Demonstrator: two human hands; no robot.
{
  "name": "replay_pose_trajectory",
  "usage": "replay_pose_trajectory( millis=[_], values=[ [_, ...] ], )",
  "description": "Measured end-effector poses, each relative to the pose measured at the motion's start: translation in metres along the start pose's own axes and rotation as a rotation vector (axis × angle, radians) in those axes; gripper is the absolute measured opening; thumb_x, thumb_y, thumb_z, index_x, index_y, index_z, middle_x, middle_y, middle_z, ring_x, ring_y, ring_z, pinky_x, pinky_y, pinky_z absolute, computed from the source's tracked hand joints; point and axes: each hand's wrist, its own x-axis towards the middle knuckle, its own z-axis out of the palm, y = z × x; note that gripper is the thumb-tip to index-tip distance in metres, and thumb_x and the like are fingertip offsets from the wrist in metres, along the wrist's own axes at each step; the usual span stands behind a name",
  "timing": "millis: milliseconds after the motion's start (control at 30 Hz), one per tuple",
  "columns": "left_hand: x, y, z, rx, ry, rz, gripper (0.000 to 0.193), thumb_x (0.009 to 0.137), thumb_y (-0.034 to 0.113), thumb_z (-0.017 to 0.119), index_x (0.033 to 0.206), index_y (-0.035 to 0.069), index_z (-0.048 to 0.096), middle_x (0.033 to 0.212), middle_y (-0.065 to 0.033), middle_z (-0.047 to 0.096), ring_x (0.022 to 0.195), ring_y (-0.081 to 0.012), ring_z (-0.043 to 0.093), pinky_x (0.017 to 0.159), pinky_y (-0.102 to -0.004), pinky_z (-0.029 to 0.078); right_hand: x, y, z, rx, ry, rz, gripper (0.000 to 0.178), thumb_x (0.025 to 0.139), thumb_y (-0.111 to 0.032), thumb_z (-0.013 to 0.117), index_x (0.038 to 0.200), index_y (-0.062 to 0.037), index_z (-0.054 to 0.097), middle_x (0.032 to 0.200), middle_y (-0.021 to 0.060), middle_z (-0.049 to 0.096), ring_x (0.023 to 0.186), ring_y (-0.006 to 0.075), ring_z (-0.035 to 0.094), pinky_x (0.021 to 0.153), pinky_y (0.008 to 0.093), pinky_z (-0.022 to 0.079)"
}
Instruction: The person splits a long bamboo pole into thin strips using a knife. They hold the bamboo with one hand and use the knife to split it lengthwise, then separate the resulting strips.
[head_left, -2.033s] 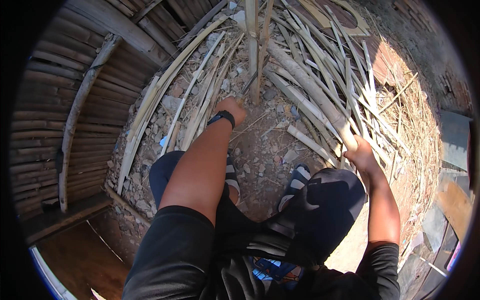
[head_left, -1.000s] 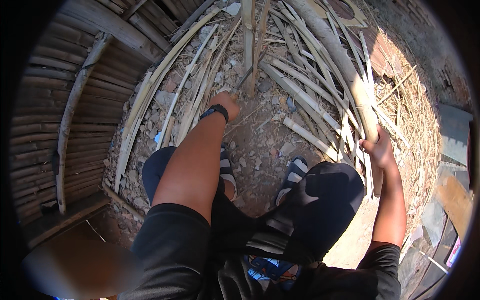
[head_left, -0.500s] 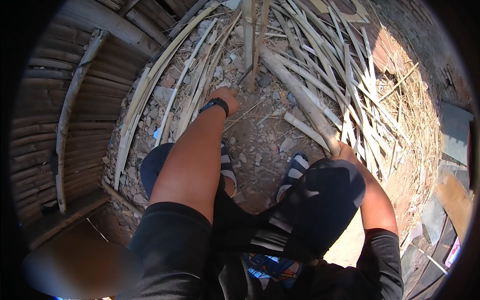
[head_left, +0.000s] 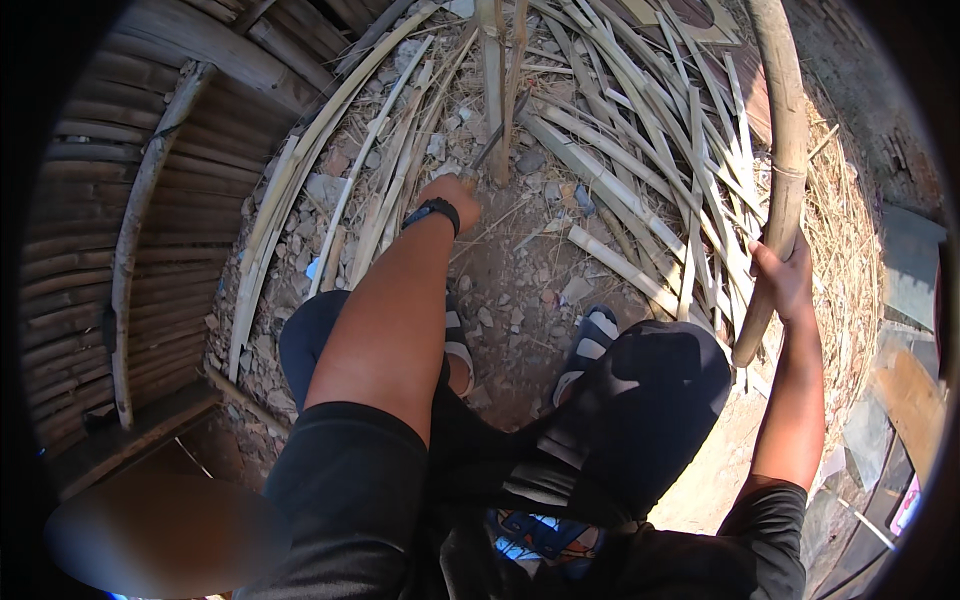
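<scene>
My left hand (head_left: 452,198), with a dark watch on its wrist, is closed low over the ground. Out of it, toward an upright stake, slants the narrow dark blade of a knife (head_left: 488,146); the handle is hidden in my fingers. On the right, my right hand (head_left: 787,278) wraps round the lower part of a thick bamboo pole (head_left: 786,150). The pole stands steeply in the view, its near end just below my hand and its far end beyond the top edge. The stake (head_left: 497,90) looks split at its top.
Split bamboo strips (head_left: 640,150) lie heaped at the far right, and more strips (head_left: 370,150) lie on the left. Stones and rubble (head_left: 320,190) cover the ground. A bamboo wall (head_left: 75,250) rises at the left. My sandalled feet (head_left: 590,345) rest between my bent knees.
My right hand has lifted the bamboo pole off the strips and swung it to the right, from a slant to nearly upright in the view. My left hand has barely moved.
</scene>
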Motion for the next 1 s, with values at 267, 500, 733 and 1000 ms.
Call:
replay_pose_trajectory(
  millis=[267, 500, 733, 1000],
  values=[
    [-0.007, 0.018, 0.006, -0.090, -0.005, -0.041, 0.049, 0.085, 0.023, 0.061, 0.127, -0.003, 0.057, 0.115, -0.0243, 0.065, 0.103, -0.0344, 0.066, 0.090, -0.0432, 0.054, -0.021, 0.103, 0.083, -0.038, -0.385, 0.109, 0.035, 0.080, -0.005, 0.067, 0.113, 0.0012, 0.057, 0.091, 0.0104, 0.064, 0.079, 0.0176, 0.062, 0.072, 0.0310, 0.050],
    [-0.007, 0.003, 0.012, -0.042, -0.041, -0.043, 0.054, 0.083, 0.022, 0.064, 0.130, -0.002, 0.055, 0.121, -0.0244, 0.063, 0.108, -0.0353, 0.064, 0.093, -0.0428, 0.053, -0.036, 0.074, 0.095, -0.329, -0.465, 0.174, 0.047, 0.072, -0.006, 0.066, 0.118, 0.0042, 0.058, 0.102, 0.0243, 0.068, 0.097, 0.0322, 0.067, 0.087, 0.0375, 0.050],
    [-0.003, 0.001, 0.020, -0.072, -0.012, -0.052, 0.050, 0.082, 0.022, 0.064, 0.125, -0.003, 0.057, 0.120, -0.0240, 0.064, 0.109, -0.0360, 0.064, 0.094, -0.0426, 0.052, -0.022, 0.016, 0.035, -0.024, -0.263, 0.122, 0.030, 0.080, -0.009, 0.069, 0.106, -0.0018, 0.058, 0.077, 0.0030, 0.059, 0.064, 0.0083, 0.056, 0.055, 0.0249, 0.046],
    [0.004, -0.005, 0.030, -0.045, 0.039, -0.030, 0.049, 0.081, 0.022, 0.065, 0.123, -0.002, 0.059, 0.116, -0.0238, 0.065, 0.107, -0.0361, 0.064, 0.092, -0.0428, 0.052, -0.002, 0.025, 0.044, 0.111, 0.062, -0.137, 0.023, 0.086, -0.013, 0.070, 0.097, -0.0019, 0.052, 0.077, 0.0030, 0.058, 0.064, 0.0090, 0.055, 0.059, 0.0262, 0.047]
  ],
)
